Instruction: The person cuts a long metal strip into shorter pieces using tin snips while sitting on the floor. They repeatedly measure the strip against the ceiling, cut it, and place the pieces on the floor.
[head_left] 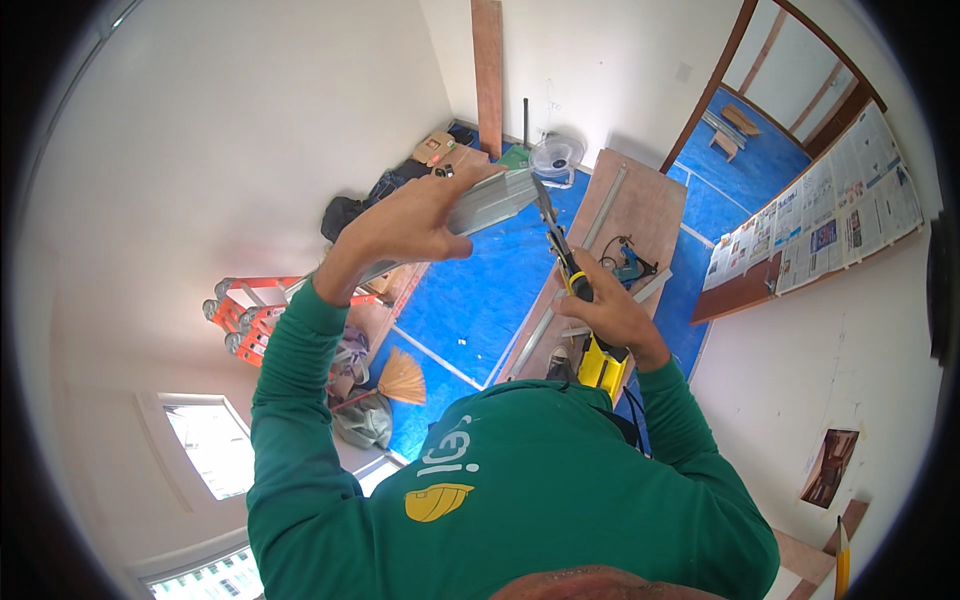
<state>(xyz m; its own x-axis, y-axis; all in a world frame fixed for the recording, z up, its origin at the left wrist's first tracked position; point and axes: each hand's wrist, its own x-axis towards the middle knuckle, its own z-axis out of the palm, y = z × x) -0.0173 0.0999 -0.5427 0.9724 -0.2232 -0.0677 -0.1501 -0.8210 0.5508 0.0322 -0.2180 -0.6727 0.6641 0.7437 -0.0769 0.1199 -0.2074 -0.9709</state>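
My left hand [405, 222] grips a long grey metal channel [495, 203] from above, its thumb sticking out beside it. The channel runs back past my left forearm, which hides part of it. In my right hand [612, 315] is a pair of tin snips [562, 245] with black and yellow handles. The blades of the snips meet the channel's far right end; whether they bite into the metal, I cannot tell. Both hands are raised well above the floor.
Below, a plywood-topped bench [645, 190] carries a teal power drill [632, 264] and metal strips. A yellow object [600, 368] stands near my shoe. An orange ladder [250, 325], a broom [402, 376] and bags lie left. Blue sheeting [455, 310] covers the floor; a fan [556, 155] stands behind.
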